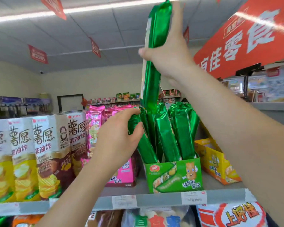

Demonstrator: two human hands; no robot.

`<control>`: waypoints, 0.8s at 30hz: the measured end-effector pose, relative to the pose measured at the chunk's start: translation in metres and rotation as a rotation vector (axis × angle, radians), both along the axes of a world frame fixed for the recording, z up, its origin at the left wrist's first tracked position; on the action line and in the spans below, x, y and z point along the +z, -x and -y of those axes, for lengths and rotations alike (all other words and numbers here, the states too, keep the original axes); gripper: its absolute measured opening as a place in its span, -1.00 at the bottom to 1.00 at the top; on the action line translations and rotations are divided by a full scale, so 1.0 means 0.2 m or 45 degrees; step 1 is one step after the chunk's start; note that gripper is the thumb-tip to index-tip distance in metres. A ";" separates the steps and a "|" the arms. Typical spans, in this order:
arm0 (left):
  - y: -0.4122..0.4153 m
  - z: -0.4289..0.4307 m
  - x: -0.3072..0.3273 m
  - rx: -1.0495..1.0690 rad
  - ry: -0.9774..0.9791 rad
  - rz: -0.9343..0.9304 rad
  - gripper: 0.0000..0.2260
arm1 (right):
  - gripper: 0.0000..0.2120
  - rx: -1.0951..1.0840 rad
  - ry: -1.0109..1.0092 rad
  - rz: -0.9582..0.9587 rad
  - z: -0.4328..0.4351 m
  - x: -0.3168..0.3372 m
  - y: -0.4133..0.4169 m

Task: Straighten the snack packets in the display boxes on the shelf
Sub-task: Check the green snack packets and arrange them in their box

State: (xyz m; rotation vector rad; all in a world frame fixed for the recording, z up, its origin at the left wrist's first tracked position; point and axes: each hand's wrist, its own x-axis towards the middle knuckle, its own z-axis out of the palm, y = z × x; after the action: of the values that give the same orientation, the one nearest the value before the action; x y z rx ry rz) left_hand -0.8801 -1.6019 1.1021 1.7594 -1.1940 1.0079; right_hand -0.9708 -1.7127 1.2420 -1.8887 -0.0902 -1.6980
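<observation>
Right hand (pixel 169 59): seen at upper centre; fingers are clenched round a raised packet (pixel 156 30), held upright above the green box (pixel 174 176).
Left hand (pixel 120 143): at centre left; fingers are wrapped round the left packet (pixel 146 149), which is tilted at the box's left end.
Other packets (pixel 166 136): stood leaning in the box.
Green box: set on the shelf (pixel 159 200) at lower centre, between a pink box (pixel 125 176) and a yellow box (pixel 216 163).

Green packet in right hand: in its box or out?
Out. The right hand holds the green packet above the green display box; its lower end reaches only the tops of the standing packets.
</observation>
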 end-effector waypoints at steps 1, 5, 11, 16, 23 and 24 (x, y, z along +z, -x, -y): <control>0.00 0.00 0.00 -0.008 0.010 0.006 -0.70 | -0.06 0.003 0.011 -0.087 0.02 -0.03 -0.03; 0.00 0.00 0.00 -0.096 -0.017 -0.030 -0.72 | -0.12 -0.052 -0.014 -0.317 0.08 -0.15 -0.10; -0.05 0.02 0.01 -0.129 -0.127 -0.038 -0.70 | -0.32 -0.351 0.153 -0.530 0.10 -0.26 -0.08; -0.08 0.04 0.06 -0.200 -0.274 -0.159 -0.75 | -0.29 -0.593 0.225 -0.616 0.09 -0.26 -0.02; -0.09 0.02 0.06 -0.390 -0.295 -0.219 -0.68 | -0.31 -0.595 0.224 -0.540 0.08 -0.25 0.02; -0.10 0.02 0.05 -0.431 -0.274 -0.242 -0.64 | -0.29 -0.583 0.240 -0.555 0.08 -0.25 0.02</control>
State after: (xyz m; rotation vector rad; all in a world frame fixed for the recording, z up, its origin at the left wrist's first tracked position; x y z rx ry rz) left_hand -0.8610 -1.6057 1.1120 1.6934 -1.4564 0.5195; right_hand -0.9756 -1.7292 1.1912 -2.5253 0.3945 -1.5428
